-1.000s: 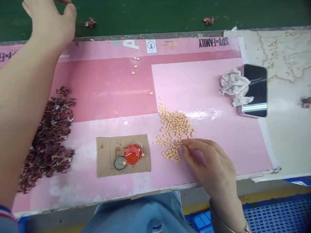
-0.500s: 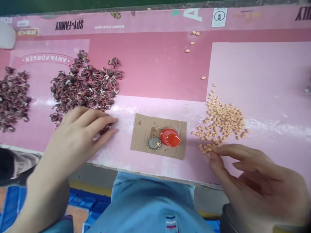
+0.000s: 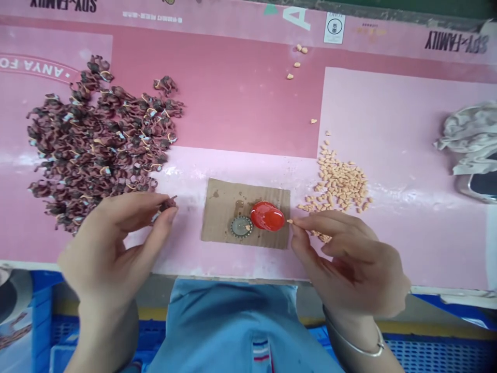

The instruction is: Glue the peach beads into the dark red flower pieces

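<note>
My left hand (image 3: 124, 243) pinches a small dark-brown figurine (image 3: 167, 203) between thumb and fingers, at the near right edge of a figurine pile (image 3: 104, 140). Between my right thumb and index finger is a tiny tan piece (image 3: 290, 221); my right hand (image 3: 345, 259) is just right of a cardboard piece (image 3: 221, 230). On that cardboard lie a glossy red oval cap (image 3: 267, 216) and, touching or close beside it, a round metal bottle cap (image 3: 241, 227) with a tan bit in it. Loose tan pieces (image 3: 344, 184) are heaped beyond my right hand, which partly covers some.
A few stray tan pieces (image 3: 297, 65) lie farther back on the pink printed table cover (image 3: 240, 103). At the right sit a crumpled pale cloth (image 3: 471, 134) and a dark object with a shiny rim (image 3: 483, 184). Blue plastic crates (image 3: 438, 355) stand below the table edge.
My left hand has picked up a figurine from the pile. My right hand has moved left from the tan heap to the cardboard with one piece. The view has shifted right.
</note>
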`<state>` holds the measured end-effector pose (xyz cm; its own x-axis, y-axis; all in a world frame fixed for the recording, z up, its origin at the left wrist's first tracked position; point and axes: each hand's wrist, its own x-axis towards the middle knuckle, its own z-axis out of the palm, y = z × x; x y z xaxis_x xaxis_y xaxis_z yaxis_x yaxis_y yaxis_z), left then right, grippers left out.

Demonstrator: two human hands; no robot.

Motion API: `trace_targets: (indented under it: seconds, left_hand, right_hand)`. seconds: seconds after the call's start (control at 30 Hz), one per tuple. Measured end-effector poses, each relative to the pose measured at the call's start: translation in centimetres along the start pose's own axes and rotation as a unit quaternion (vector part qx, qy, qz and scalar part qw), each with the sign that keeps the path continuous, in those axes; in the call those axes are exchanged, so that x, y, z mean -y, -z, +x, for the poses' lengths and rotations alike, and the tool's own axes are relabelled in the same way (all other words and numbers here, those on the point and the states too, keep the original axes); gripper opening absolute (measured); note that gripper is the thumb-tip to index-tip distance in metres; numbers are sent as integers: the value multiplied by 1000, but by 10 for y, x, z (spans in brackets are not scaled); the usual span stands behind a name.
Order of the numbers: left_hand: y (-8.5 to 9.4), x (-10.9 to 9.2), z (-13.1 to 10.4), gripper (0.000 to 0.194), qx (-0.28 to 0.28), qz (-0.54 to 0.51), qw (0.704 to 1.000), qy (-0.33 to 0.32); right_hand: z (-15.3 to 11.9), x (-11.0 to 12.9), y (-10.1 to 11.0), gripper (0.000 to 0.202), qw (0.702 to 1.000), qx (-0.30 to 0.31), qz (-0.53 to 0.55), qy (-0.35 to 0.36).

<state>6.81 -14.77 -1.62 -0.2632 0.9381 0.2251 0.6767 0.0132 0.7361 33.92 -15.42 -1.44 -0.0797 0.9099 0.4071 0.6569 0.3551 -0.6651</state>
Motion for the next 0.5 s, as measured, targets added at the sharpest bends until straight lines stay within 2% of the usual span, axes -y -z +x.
trace_targets:
  seconds: [0.13, 0.2, 0.33, 0.4, 0.5]
  left_hand:
    - [-9, -11, -8, 23, 9, -100, 993, -64]
    - [-13, -16, -8, 28, 27, -151, 985, -75]
    - [-19, -26, -13, 46, 50, -244, 967, -48]
    - [-21, -32, -16, 42, 77, -260, 962, -35]
    - [-23, -42, -21, 25, 143, -303, 942, -1]
  right_hand:
    - [-1, 0, -3, 40, 1000, -13, 4, -8]
    - [0, -1, -4, 39, 1000, -10, 0, 3]
    - [1, -2, -4, 39, 1000, -17, -3, 8]
    - [1, -1, -1, 40, 1000, -15, 5, -4]
    - [1, 5, 8, 44, 999, 5, 33, -19]
